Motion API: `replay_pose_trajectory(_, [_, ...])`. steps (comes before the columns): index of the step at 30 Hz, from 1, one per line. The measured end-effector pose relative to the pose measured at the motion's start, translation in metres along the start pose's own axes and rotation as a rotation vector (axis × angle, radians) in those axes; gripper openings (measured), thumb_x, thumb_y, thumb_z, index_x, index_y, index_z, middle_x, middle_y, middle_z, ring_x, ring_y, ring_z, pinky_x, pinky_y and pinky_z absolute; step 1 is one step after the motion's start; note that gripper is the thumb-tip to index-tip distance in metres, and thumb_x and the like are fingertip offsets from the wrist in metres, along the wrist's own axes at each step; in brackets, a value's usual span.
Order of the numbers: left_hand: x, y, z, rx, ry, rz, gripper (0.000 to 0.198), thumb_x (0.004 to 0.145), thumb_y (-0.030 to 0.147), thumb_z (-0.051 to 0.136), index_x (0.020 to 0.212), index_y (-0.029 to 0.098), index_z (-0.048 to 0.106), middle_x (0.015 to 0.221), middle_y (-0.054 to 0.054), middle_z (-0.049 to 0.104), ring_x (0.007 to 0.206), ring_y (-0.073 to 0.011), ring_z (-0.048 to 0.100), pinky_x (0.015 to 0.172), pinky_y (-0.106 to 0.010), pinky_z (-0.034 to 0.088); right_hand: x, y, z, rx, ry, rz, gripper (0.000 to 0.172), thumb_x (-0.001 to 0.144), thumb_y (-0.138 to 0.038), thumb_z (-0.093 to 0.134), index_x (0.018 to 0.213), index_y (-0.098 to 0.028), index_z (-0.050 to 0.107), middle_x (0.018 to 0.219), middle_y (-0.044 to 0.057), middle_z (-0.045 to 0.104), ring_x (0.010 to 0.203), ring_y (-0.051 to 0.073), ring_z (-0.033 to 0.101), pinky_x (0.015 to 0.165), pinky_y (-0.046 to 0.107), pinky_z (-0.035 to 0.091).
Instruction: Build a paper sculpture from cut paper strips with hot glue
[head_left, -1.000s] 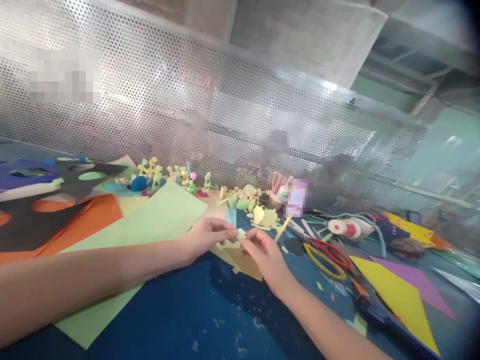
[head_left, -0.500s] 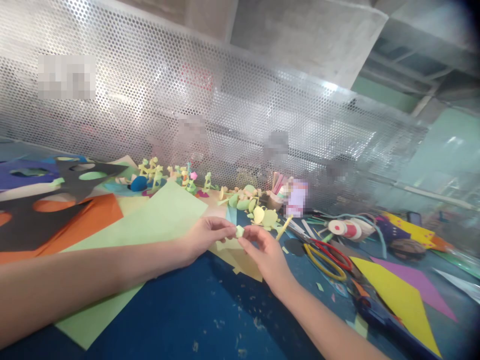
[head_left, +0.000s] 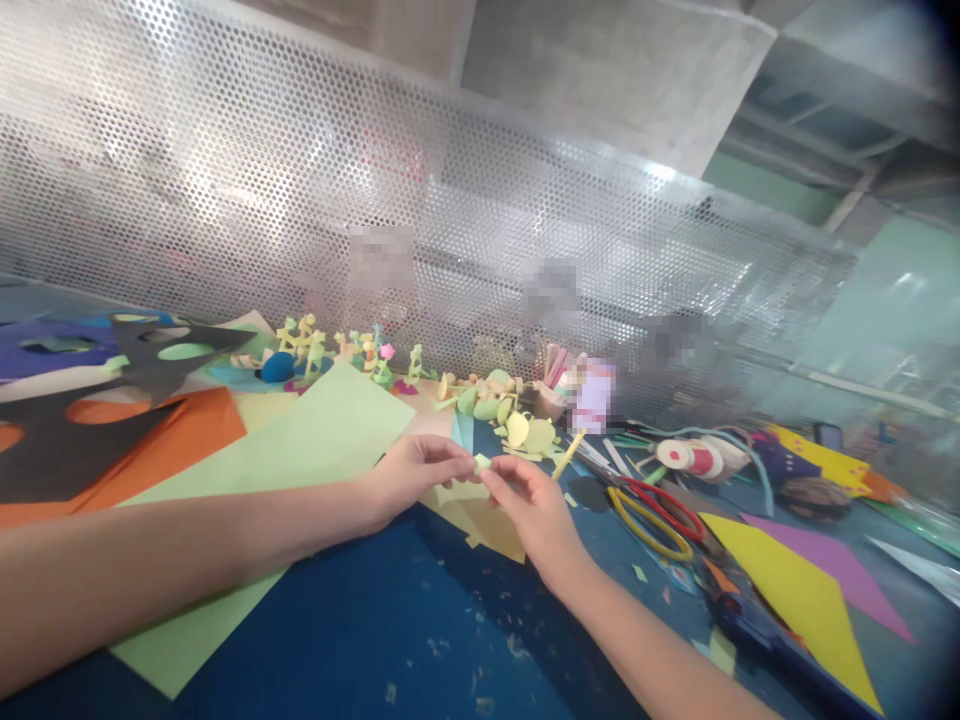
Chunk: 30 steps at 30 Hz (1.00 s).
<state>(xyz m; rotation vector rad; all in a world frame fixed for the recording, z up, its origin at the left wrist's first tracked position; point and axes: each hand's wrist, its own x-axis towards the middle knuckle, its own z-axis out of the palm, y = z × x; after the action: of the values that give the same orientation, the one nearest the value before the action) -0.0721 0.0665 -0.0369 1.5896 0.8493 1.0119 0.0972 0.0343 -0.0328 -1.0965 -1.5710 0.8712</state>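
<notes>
Between my two hands is a small pale green paper piece (head_left: 482, 463), pinched at the fingertips from both sides. My left hand (head_left: 420, 474) holds its left side between thumb and forefinger. From the right, my right hand (head_left: 534, 500) grips the other side the same way. Under my left forearm lies a large light green paper sheet (head_left: 315, 430). A tan paper sheet (head_left: 487, 520) rests on the table below my fingers. Just beyond are several yellow-green paper shapes (head_left: 517, 428).
Red- and yellow-handled scissors (head_left: 652, 515) lie right, near a dark blue-handled tool (head_left: 757, 625) and yellow sheet (head_left: 795, 600). A thread spool (head_left: 697, 457) sits behind them. Small paper figures (head_left: 307, 345) stand before a perforated metal screen (head_left: 300, 180). Black cut sheets (head_left: 67, 450) lie left.
My fingers have turned the green paper piece slightly, so less of its face shows, and my hands have shifted a little to the right.
</notes>
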Motion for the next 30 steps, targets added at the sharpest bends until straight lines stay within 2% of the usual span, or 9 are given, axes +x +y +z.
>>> replay_pose_trajectory(6, [-0.0006,0.0001,-0.0008,-0.023,0.006,0.003,0.025,0.073,0.041,0.060,0.076,0.016,0.066,0.077,-0.003,0.065,0.075,-0.0152,0.055,0.067,-0.025,0.042,-0.0009,-0.0003,0.0010,0.008,0.001,0.007,0.017,0.074,-0.034,0.060,0.080,-0.018,0.060,0.075,0.000,0.059,0.065,0.013,0.052,0.063,0.025,0.045])
replay_pose_trajectory(19, [-0.0003,0.0014,0.0005,-0.050,-0.078,-0.003,0.025,0.071,0.040,0.064,0.078,0.016,0.066,0.077,-0.004,0.069,0.076,-0.0157,0.059,0.068,-0.025,0.041,-0.0009,-0.0026,0.0007,0.027,-0.015,0.040,0.015,0.073,-0.032,0.059,0.070,-0.018,0.054,0.063,-0.002,0.053,0.060,0.012,0.049,0.060,0.024,0.042])
replay_pose_trajectory(30, [0.0002,0.0011,-0.0001,-0.036,-0.045,-0.006,0.027,0.072,0.041,0.063,0.077,0.015,0.065,0.077,-0.004,0.068,0.074,-0.0156,0.058,0.067,-0.025,0.041,-0.0004,-0.0036,0.0003,0.038,-0.031,0.036,0.017,0.076,-0.034,0.058,0.074,-0.017,0.057,0.065,-0.002,0.055,0.060,0.012,0.049,0.062,0.024,0.042])
